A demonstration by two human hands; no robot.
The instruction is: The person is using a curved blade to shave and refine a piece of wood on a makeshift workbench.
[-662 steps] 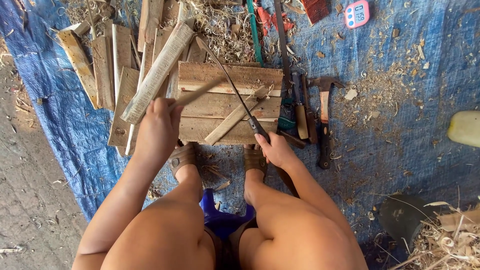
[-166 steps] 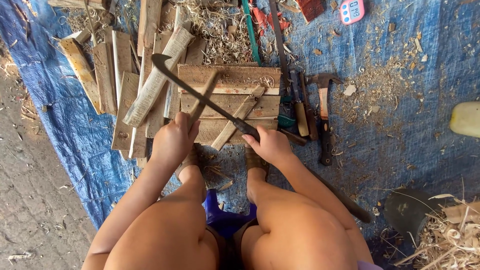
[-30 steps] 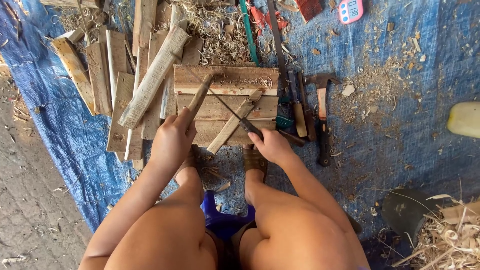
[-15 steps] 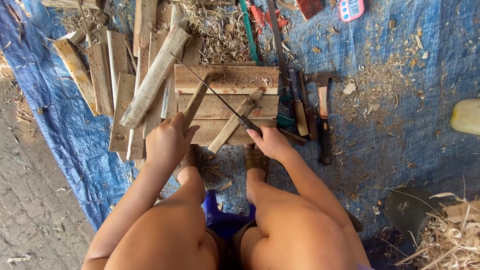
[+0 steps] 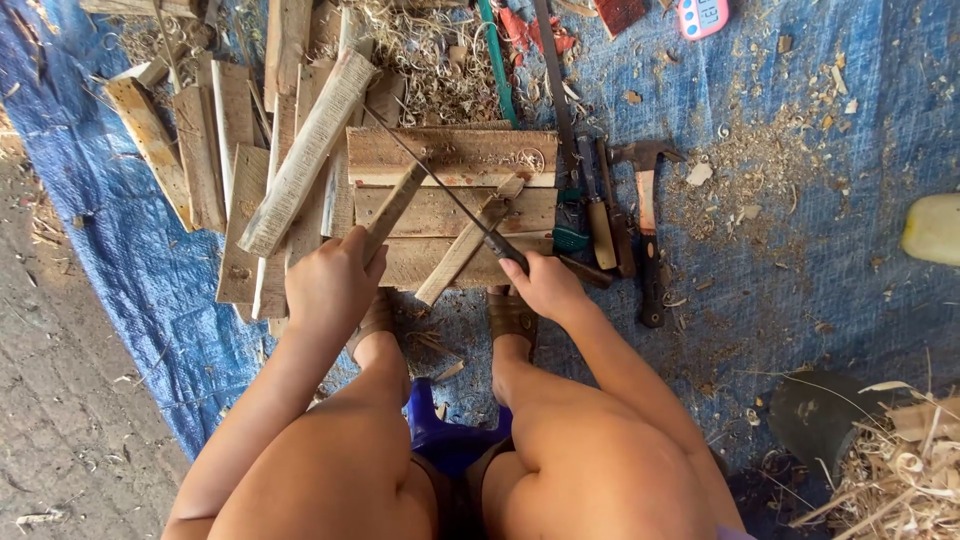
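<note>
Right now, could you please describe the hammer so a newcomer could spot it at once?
Find the weathered wooden plank board on the blue tarpaulin. Beside its right edge lies a row of hand tools; the steel claw hammer with the black grip is outermost, the only one with a crosswise head.

One view only, from your head, looking steeply down past your knees. Close range: both forearms reach up-frame to the wooden block (image 5: 450, 205). Blue tarp (image 5: 800, 230) fills most of the frame; bare ground at left edge.
</note>
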